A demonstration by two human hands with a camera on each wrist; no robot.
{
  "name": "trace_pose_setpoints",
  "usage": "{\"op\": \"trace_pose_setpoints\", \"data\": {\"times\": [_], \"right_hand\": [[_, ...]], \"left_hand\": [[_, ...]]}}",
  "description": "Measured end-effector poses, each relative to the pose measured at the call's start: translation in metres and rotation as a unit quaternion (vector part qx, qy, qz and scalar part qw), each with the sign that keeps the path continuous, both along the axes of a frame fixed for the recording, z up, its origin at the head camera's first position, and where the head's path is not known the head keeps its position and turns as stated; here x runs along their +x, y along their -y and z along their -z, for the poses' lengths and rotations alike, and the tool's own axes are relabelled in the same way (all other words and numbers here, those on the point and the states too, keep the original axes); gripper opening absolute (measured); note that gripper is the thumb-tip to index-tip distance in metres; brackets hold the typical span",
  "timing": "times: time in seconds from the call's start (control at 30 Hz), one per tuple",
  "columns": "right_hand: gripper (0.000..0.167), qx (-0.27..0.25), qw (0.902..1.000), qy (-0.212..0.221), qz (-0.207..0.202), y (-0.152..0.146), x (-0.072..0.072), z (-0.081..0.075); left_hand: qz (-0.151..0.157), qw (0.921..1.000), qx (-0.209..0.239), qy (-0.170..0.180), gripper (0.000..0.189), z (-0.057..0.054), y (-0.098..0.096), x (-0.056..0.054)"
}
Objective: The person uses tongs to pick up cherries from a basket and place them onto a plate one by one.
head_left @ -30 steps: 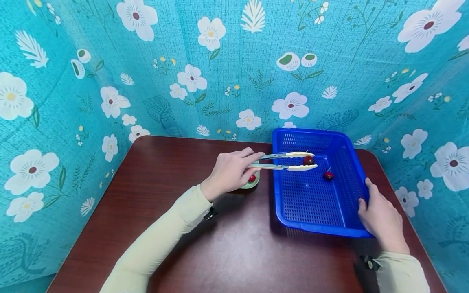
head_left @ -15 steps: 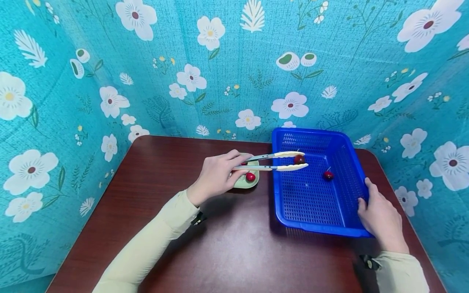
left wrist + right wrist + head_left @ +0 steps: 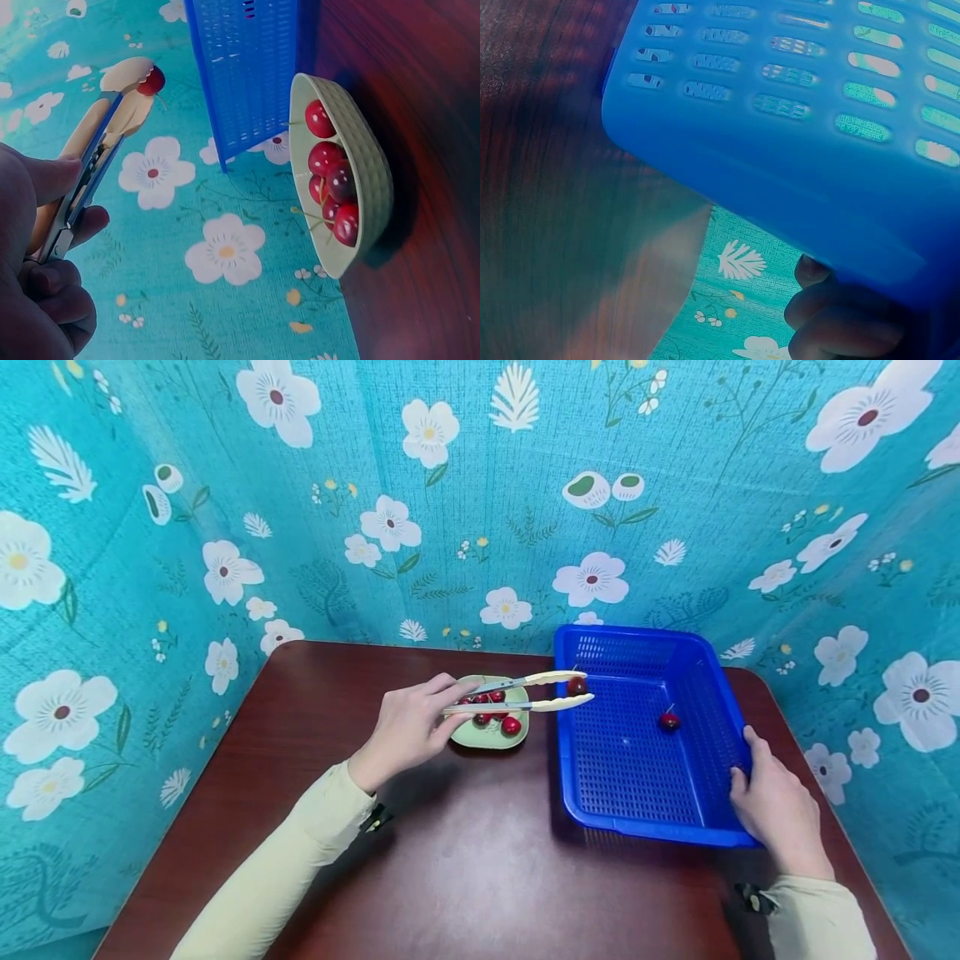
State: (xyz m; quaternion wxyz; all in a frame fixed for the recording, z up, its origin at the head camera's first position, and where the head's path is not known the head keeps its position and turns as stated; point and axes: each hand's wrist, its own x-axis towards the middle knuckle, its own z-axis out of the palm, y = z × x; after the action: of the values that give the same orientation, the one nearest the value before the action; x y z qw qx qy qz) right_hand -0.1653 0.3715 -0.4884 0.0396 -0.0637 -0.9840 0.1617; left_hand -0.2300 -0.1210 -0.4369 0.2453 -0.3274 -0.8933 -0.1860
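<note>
My left hand (image 3: 401, 722) grips a pair of tongs (image 3: 551, 678) with cream tips. A dark red cherry (image 3: 577, 686) sits between the tips, over the left rim of the blue basket (image 3: 630, 768). In the left wrist view the cherry (image 3: 153, 80) shows at the end of the tongs (image 3: 90, 139). Under the tongs stands a pale green dish (image 3: 487, 742) with several cherries (image 3: 327, 159) in it. Another cherry (image 3: 669, 721) lies on the basket's floor. My right hand (image 3: 783, 810) holds the basket's right rim, its fingers (image 3: 844, 319) curled there in the right wrist view.
Everything stands on a dark brown wooden table (image 3: 480, 877). A turquoise floral cloth (image 3: 450, 560) hangs behind it and along both sides. The basket's perforated wall (image 3: 244, 75) rises close to the dish.
My left hand has moved left with the tongs and cherry, from over the basket's inside to its left rim. More of the dish shows now. My right hand stays put.
</note>
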Motion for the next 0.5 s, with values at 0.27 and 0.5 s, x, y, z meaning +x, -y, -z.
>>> {"op": "trace_pose_setpoints", "data": {"times": [0.27,0.5], "right_hand": [[0.076,0.000,1.0000,-0.001,0.000,0.000,0.000,0.000],[0.076,-0.002,1.0000,0.002,0.001,0.000,0.001,0.000]], "left_hand": [[-0.010,0.9998,0.004,0.014,0.042,0.003,0.019,0.006],[-0.030,0.9993,0.019,0.013,0.040,0.014,0.040,0.010]]}}
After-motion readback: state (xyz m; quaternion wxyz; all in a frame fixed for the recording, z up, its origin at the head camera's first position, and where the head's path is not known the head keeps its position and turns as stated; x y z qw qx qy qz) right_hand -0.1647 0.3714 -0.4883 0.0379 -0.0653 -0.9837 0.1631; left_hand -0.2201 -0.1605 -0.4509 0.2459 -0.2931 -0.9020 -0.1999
